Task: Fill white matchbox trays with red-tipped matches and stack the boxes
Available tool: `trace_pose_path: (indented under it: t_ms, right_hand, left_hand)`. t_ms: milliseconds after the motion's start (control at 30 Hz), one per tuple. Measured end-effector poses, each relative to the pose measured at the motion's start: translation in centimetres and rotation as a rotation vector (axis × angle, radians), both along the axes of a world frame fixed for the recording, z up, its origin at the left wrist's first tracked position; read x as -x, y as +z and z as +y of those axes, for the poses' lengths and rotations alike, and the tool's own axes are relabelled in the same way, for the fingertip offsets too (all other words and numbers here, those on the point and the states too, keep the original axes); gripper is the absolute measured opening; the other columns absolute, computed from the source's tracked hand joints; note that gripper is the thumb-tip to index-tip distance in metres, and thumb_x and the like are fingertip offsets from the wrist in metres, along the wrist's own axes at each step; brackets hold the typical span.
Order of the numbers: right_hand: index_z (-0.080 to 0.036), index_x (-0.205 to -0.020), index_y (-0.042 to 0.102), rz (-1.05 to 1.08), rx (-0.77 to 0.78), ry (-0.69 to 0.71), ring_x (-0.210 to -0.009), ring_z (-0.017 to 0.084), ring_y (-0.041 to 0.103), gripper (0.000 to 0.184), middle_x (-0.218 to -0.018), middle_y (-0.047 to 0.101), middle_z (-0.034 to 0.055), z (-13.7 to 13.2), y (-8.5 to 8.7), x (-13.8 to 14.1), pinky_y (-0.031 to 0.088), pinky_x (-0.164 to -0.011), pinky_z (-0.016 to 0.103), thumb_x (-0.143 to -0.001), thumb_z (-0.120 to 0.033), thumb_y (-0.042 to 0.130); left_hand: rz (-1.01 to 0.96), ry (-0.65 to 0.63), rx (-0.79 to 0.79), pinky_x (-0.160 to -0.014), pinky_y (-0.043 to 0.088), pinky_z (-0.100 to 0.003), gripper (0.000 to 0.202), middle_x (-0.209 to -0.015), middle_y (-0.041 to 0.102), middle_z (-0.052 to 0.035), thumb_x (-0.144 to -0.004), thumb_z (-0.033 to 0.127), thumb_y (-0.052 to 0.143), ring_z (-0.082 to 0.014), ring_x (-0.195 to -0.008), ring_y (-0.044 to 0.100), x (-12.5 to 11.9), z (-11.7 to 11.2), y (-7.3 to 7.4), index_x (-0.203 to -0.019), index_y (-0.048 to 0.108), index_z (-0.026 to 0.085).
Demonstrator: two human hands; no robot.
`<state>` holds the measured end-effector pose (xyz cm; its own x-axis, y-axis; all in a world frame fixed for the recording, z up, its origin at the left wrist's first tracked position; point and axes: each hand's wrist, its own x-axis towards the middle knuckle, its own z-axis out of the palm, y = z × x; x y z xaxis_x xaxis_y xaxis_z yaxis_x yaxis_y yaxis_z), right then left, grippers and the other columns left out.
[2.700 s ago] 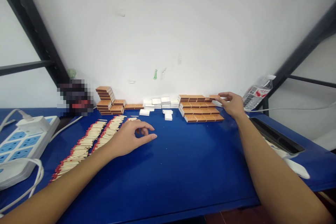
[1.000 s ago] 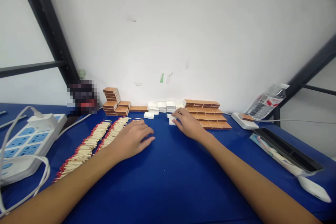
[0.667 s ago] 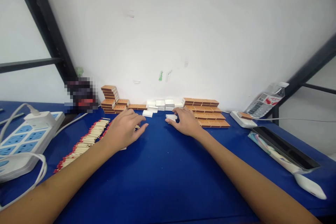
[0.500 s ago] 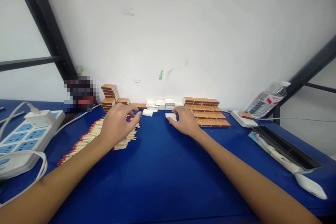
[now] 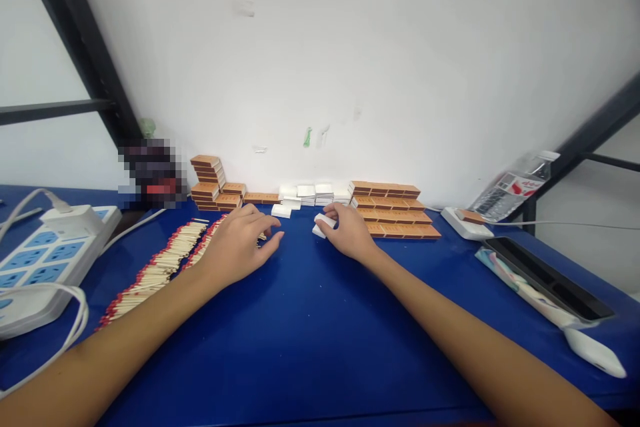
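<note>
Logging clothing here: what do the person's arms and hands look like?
Both forearms are bare to the picture's edge, with no sleeves. The left hand and right hand wear no gloves; no watch, ring or band shows.

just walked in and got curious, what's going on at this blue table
A person is working with bare hands at a blue table. The right hand pinches a small white box tray just in front of the stepped stacks of orange matchbox sleeves by the wall. The left hand rests over the far end of the rows of matches; whether it holds any is hidden. More white trays sit against the wall.
</note>
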<state>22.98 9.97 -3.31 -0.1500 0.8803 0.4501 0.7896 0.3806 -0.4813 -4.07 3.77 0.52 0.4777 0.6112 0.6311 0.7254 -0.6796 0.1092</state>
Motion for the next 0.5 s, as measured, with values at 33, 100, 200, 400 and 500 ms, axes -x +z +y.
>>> trace_pose_path:
  t_ms: [33, 100, 200, 400, 500]
  right_hand:
    - [-0.022, -0.109, 0.067, 0.036, -0.017, 0.004, -0.103, 0.032, 0.067, 0.027, -0.107, 0.075, 0.0113, 0.0, 0.2, -0.1, 0.052, -0.093, 0.048, -0.092, -0.043, 0.068]
    - [-0.021, -0.116, 0.067, 0.068, -0.079, 0.022, -0.102, 0.031, 0.066, 0.033, -0.108, 0.073, 0.0115, -0.2, 0.8, -0.4, 0.052, -0.092, 0.046, -0.093, -0.045, 0.066]
    - [-0.021, -0.132, 0.063, 0.058, -0.097, 0.101, -0.100, 0.029, 0.063, 0.041, -0.108, 0.068, 0.0114, -1.1, 2.3, -0.6, 0.051, -0.091, 0.044, -0.100, -0.044, 0.056]
    - [-0.023, -0.112, 0.068, 0.179, 0.018, 0.331, -0.103, 0.024, 0.061, 0.032, -0.106, 0.065, 0.0071, -4.5, 4.2, 1.0, 0.047, -0.095, 0.040, -0.109, -0.039, 0.040]
    - [-0.022, -0.106, 0.063, 0.294, 0.165, 0.410, -0.084, 0.019, 0.058, 0.023, -0.093, 0.063, 0.0026, -6.2, 4.5, 2.1, 0.047, -0.076, 0.033, -0.105, -0.042, 0.052]
  left_hand:
    - [0.007, -0.001, 0.009, -0.089, 0.050, -0.043, 0.023, -0.085, 0.075, -0.0066, -0.101, 0.034, 0.059, -0.0256, -0.088, 0.065, 0.0, -0.1, 0.0, -0.103, 0.075, 0.017]
    - [0.026, 0.002, 0.026, -0.088, 0.050, -0.042, 0.023, -0.086, 0.075, -0.0069, -0.102, 0.034, 0.059, -0.0255, -0.088, 0.066, -0.1, -0.3, 0.0, -0.103, 0.075, 0.017]
    - [0.054, -0.004, 0.034, -0.082, 0.049, -0.041, 0.022, -0.088, 0.075, -0.0068, -0.102, 0.032, 0.059, -0.0251, -0.089, 0.065, -0.3, -0.6, -0.1, -0.103, 0.075, 0.017]
    - [0.057, -0.030, 0.039, -0.083, 0.048, -0.042, 0.024, -0.085, 0.074, -0.0042, -0.100, 0.040, 0.065, -0.0249, -0.090, 0.065, -0.9, -1.3, -0.3, -0.106, 0.075, 0.019]
    - [0.045, -0.012, 0.103, -0.087, 0.049, -0.044, 0.044, -0.090, 0.074, -0.0062, -0.095, 0.059, 0.069, -0.0272, -0.094, 0.064, -1.1, -1.6, 0.0, -0.112, 0.075, 0.019]
